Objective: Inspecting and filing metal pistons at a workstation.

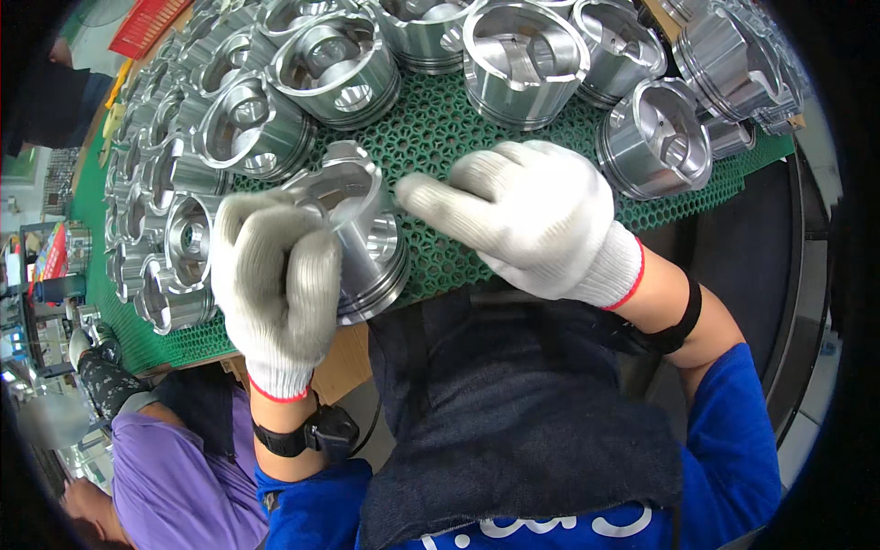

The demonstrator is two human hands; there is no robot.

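Both my hands wear white knitted gloves with red cuffs. My left hand (pixel 275 280) is closed, its fingers curled at the left side of a silver metal piston (pixel 368 252). The piston stands open end up near the table's front edge, partly covered by that hand. Whatever the left fingers hold, if anything, is hidden. Just right of the piston is my right hand (pixel 527 215), back up, one digit reaching toward the piston and the others curled under. A gap shows between that digit and the piston. What the right fingers hold, if anything, cannot be seen.
Many similar pistons (pixel 524 69) stand on a green perforated mat (pixel 431 137), crowded at the left and back. More pistons (pixel 655 142) stand and lean at the right. A person in purple (pixel 188 477) sits at the lower left. A red basket (pixel 147 26) is at the far left.
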